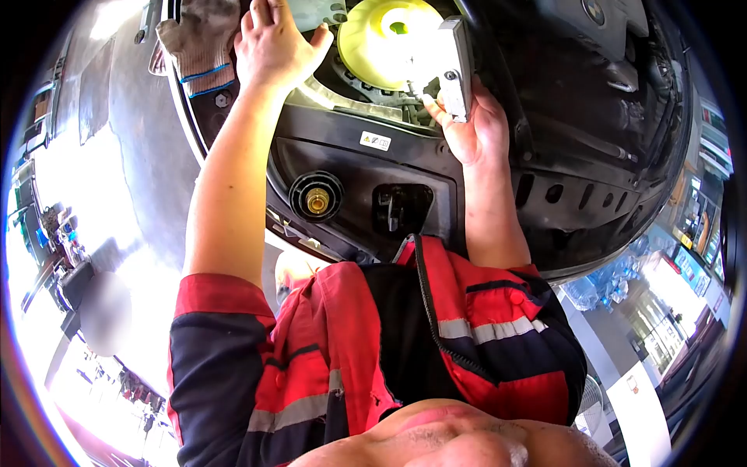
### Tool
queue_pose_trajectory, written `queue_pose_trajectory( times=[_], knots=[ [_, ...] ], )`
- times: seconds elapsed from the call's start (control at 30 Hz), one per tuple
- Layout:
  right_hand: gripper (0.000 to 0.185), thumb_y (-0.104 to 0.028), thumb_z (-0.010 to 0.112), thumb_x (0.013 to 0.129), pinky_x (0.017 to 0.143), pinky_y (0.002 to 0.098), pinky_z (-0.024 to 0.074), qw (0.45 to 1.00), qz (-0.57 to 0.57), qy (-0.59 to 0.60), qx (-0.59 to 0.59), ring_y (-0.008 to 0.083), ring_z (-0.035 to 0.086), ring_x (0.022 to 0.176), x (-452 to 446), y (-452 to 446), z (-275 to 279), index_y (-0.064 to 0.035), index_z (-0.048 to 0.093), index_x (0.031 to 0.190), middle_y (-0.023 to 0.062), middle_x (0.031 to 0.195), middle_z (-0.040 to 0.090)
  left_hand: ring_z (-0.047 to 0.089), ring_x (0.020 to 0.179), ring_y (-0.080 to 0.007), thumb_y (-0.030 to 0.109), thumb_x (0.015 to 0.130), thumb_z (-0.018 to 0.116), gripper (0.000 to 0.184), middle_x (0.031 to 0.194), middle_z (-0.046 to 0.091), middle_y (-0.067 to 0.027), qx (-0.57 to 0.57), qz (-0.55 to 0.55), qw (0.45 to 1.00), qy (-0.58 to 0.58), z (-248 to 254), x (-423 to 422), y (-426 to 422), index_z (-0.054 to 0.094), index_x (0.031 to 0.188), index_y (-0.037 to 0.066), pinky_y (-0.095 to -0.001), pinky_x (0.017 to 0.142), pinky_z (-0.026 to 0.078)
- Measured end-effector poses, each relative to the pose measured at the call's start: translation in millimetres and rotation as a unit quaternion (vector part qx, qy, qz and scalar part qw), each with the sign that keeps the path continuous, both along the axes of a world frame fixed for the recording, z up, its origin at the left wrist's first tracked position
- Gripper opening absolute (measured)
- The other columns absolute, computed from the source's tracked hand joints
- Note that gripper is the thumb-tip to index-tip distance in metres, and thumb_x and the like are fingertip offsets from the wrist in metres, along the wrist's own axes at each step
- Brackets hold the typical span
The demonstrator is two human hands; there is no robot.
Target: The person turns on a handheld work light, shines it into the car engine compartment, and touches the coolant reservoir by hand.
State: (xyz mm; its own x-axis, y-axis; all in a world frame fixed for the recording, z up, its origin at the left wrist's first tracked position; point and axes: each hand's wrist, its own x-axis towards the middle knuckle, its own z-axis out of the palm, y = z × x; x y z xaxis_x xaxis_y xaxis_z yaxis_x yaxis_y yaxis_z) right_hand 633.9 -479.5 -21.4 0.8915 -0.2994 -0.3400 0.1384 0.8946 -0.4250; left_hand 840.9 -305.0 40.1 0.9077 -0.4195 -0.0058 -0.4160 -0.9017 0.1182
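My left hand [274, 48] lies palm down at the engine bay's front edge, fingers apart and thumb stretched out to the right. It holds nothing I can see; the frame's top cuts off some fingertips. Raised beside the yellow funnel-like part [366, 35], my right hand [476, 128] has its fingers around the lower end of a slim lit work light [461, 74]. The lamp's glare washes out part of the yellow piece and the metal parts below it. A black round cap with a brass-coloured centre [317, 200] sits on the black front panel [350, 165] below my hands.
Knitted work gloves [204, 43] lie on the car's edge beside my left hand. A square opening [401, 208] is in the front panel. The raised bonnet's dark underside or cover [583, 163] fills the right. Clear plastic bottles [599, 284] are beyond the car.
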Motion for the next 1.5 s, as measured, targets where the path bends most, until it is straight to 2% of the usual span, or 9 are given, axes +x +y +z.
queue_pose_trajectory(
  times=[0.23, 0.53, 1.13, 1.47, 1.5],
  knots=[
    [0.032, -0.023, 0.042, 0.102, 0.101, 0.0496, 0.0391, 1.0, -0.004, 0.011, 0.001, 0.0214, 0.062, 0.087, -1, 0, -1, -0.0035, 0.06, 0.12, 0.0081, 0.104, 0.068, 0.026, 0.143, -0.0376, 0.048, 0.085, 0.063, 0.093, 0.154, 0.025, -0.0234, -0.002, 0.003, 1.0, -0.008, -2, -1, 0, 0.019, 0.15, -0.002, -0.0463, 0.116, 0.026],
    [0.033, -0.025, 0.044, 0.102, 0.101, 0.0488, 0.0388, 0.999, 0.024, -0.041, 0.003, 0.0228, 0.062, 0.087, -3, -5, -10, -0.0037, 0.061, 0.12, 0.0092, 0.104, 0.068, 0.027, 0.142, -0.0378, 0.047, 0.085, 0.063, 0.093, 0.153, 0.026, -0.0236, -0.007, 0.003, 1.0, -0.019, -4, 0, 0, 0.019, 0.15, -0.002, -0.0467, 0.116, 0.027],
    [0.03, -0.022, 0.045, 0.1, 0.096, 0.0451, 0.0415, 1.0, -0.01, 0.01, 0.014, 0.0216, 0.06, 0.084, 0, 1, 2, -0.0034, 0.062, 0.116, 0.0088, 0.098, 0.065, 0.025, 0.143, -0.0364, 0.047, 0.086, 0.063, 0.094, 0.155, 0.024, -0.0231, 0.007, 0.007, 1.0, 0.003, 1, -1, -2, 0.016, 0.151, -0.003, -0.0458, 0.117, 0.025],
    [0.028, -0.021, 0.047, 0.1, 0.09, 0.0434, 0.044, 0.999, -0.018, 0.023, 0.026, 0.0234, 0.062, 0.085, 1, -1, 3, -0.0041, 0.062, 0.116, 0.0105, 0.103, 0.069, 0.025, 0.143, -0.0377, 0.048, 0.085, 0.063, 0.096, 0.155, 0.022, -0.0242, 0.035, 0.003, 0.999, 0.001, -8, 7, 0, 0.015, 0.151, -0.003, -0.0461, 0.117, 0.026],
    [0.027, -0.02, 0.047, 0.1, 0.089, 0.043, 0.0443, 0.999, -0.021, 0.022, 0.035, 0.0233, 0.061, 0.085, 1, 1, 4, -0.0041, 0.062, 0.116, 0.0103, 0.103, 0.069, 0.038, 0.135, -0.0402, 0.052, 0.083, 0.064, 0.089, 0.146, 0.035, -0.022, -0.045, -0.072, 0.988, -0.13, -36, 11, 9, 0.026, 0.146, 0.002, -0.0516, 0.105, 0.039]
  ],
)
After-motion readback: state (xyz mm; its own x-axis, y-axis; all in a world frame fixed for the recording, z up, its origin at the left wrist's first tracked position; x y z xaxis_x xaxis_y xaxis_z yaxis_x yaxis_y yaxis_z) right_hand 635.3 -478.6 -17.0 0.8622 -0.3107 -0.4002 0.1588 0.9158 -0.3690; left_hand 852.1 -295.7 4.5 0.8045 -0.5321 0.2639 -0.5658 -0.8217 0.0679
